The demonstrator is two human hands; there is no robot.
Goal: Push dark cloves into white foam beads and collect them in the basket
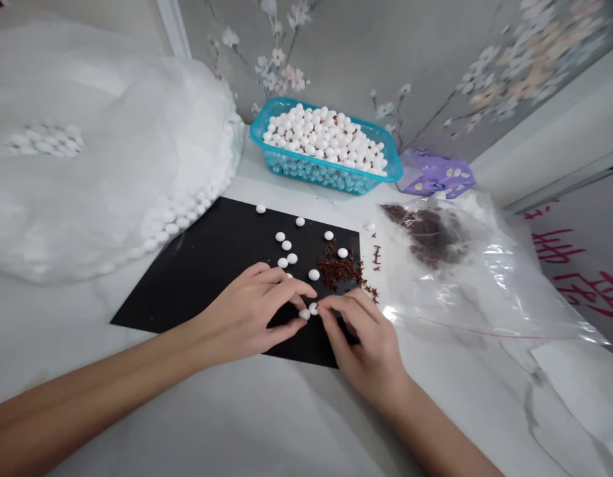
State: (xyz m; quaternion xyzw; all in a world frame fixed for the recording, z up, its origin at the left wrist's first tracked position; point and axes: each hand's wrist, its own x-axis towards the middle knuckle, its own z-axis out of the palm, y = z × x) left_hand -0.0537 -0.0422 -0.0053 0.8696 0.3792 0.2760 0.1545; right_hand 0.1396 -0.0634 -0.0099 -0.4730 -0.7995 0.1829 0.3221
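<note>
My left hand (259,308) reaches in over the black mat, its thumb and fingertips closed around a small white ball (304,314). Touching that one is a second white ball (314,309), which sits between my two hands. My right hand (369,338) pinches thumb against forefinger at this second ball's right side; a speck of reddish brown shows at the pinch, too small to make out fully. Several loose white balls (292,258) lie on the black mat (207,265) beyond my left hand. Beyond my right hand is a pile of small reddish-brown star-shaped pieces (339,268).
A blue plastic basket (326,172) full of white balls, some with brown bits, stands against the wall. A large white translucent bag (118,152) of balls bulges at left. A clear bag (465,285) with brown pieces lies at right, near a purple packet (443,173).
</note>
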